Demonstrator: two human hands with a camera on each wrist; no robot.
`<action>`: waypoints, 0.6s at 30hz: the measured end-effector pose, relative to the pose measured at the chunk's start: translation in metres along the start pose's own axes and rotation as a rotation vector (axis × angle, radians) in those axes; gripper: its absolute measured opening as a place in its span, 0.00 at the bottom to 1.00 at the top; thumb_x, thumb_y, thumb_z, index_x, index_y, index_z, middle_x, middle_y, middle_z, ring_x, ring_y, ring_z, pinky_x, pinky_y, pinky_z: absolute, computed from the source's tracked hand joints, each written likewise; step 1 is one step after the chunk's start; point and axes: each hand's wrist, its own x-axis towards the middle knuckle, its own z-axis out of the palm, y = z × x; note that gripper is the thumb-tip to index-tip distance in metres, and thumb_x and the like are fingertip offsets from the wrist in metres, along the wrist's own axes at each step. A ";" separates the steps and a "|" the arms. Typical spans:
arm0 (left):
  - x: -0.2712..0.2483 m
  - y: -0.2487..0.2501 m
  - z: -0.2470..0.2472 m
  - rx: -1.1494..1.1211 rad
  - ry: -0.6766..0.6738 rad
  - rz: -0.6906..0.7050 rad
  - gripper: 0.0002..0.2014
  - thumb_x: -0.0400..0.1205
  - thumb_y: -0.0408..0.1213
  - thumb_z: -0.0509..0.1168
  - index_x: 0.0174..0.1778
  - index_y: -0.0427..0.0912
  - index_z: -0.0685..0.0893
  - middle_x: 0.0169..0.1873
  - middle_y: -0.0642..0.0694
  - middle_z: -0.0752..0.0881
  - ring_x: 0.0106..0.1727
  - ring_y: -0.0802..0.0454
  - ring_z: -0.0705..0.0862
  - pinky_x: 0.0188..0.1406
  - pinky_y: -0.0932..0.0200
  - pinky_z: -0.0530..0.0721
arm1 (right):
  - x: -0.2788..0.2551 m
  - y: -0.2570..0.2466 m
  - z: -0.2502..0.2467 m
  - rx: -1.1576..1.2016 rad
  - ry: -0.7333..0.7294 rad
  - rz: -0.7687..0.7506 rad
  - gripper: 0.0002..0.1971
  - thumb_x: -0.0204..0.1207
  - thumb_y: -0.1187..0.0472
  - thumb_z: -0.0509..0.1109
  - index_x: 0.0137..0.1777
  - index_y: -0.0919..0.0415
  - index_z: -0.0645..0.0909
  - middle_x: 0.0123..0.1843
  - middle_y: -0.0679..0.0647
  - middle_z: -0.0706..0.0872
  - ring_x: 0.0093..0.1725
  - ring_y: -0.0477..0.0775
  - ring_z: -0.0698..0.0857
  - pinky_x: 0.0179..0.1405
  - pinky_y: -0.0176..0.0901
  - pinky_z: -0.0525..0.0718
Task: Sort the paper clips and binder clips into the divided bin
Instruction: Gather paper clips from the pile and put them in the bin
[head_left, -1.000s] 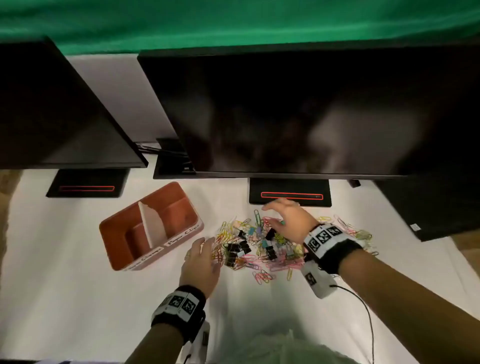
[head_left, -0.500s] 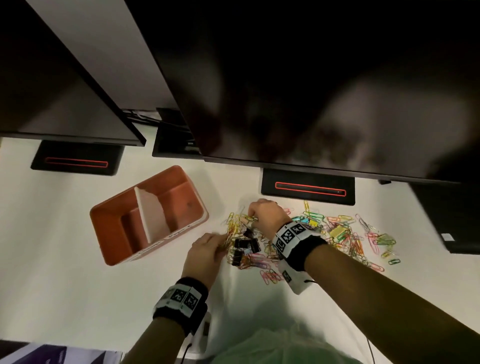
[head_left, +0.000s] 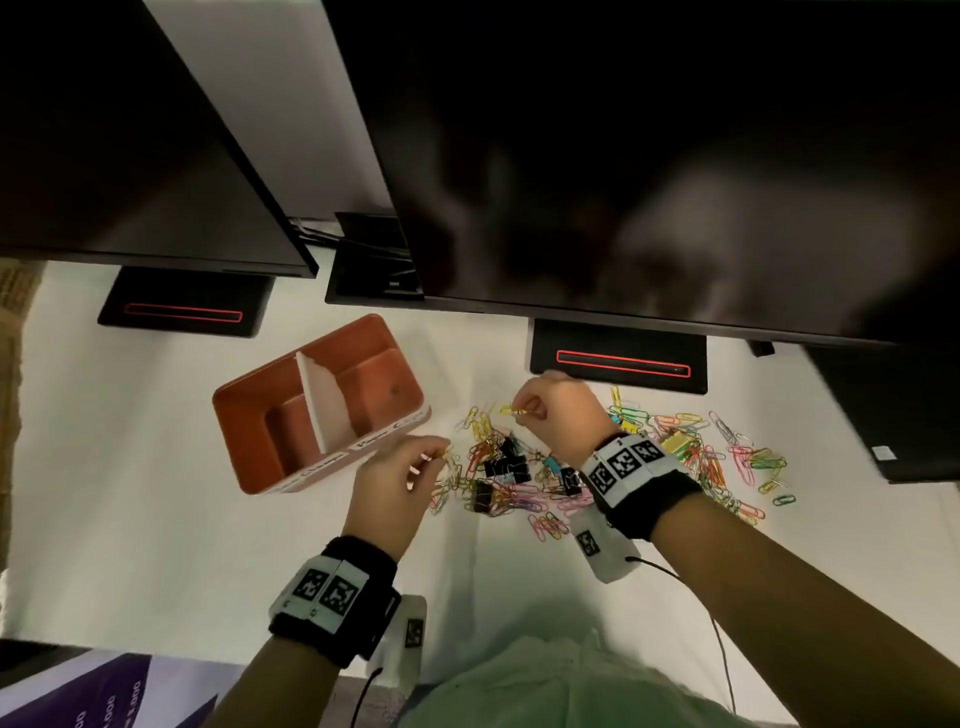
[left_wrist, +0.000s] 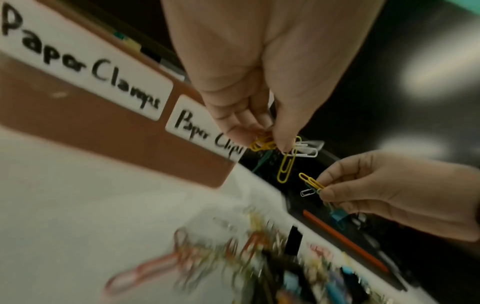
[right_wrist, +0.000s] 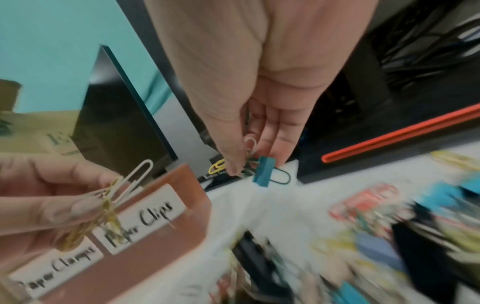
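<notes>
A: Where is the bin?

B: The bin (head_left: 249, 415) sits on the white table (head_left: 130, 519), left of the clip pile (head_left: 498, 473). A white divider (head_left: 324, 400) splits it in two. Its near wall carries two labels, "Paper Clamps" (left_wrist: 85, 61) and "Paper Clips" (left_wrist: 205, 133). Both compartments look bare from the head view.

A: And the left hand?

B: The left hand (head_left: 395, 493) is raised just beside the bin's near right corner. Thumb and fingertips pinch a small bunch of clips (left_wrist: 283, 150): yellow ones and white ones, one yellow clip dangling below.

A: The right hand?

B: The right hand (head_left: 556, 415) is lifted over the far edge of the pile, near the monitor base (head_left: 618, 358). Its fingers are curled, pinching a tangle of paper clips (right_wrist: 221, 166), yellow and white, with a teal binder clip (right_wrist: 263, 171) hanging from the same grip.

A: What else is on the table?

B: Coloured paper clips spread to the right, with black binder clips (head_left: 506, 467) in the pile's middle. Two dark monitors (head_left: 649, 156) hang over the far side.
</notes>
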 end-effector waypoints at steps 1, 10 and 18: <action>0.001 0.006 -0.010 -0.026 0.036 0.001 0.09 0.76 0.30 0.70 0.48 0.46 0.88 0.41 0.58 0.86 0.38 0.69 0.81 0.36 0.81 0.75 | -0.001 -0.009 -0.004 0.029 0.028 -0.032 0.07 0.74 0.64 0.72 0.52 0.61 0.85 0.50 0.55 0.81 0.44 0.47 0.81 0.49 0.34 0.80; 0.048 0.014 -0.079 -0.202 0.264 -0.138 0.07 0.77 0.33 0.69 0.48 0.48 0.87 0.44 0.53 0.90 0.46 0.57 0.86 0.55 0.55 0.85 | 0.045 -0.120 -0.003 0.253 0.098 -0.243 0.07 0.71 0.67 0.74 0.48 0.61 0.86 0.43 0.49 0.79 0.34 0.37 0.76 0.37 0.18 0.75; 0.030 -0.003 -0.078 0.009 0.098 0.020 0.15 0.76 0.35 0.71 0.58 0.49 0.84 0.53 0.59 0.79 0.50 0.69 0.78 0.56 0.75 0.76 | 0.055 -0.085 0.011 0.170 0.065 -0.087 0.09 0.77 0.62 0.68 0.57 0.57 0.82 0.55 0.54 0.82 0.47 0.50 0.82 0.53 0.42 0.82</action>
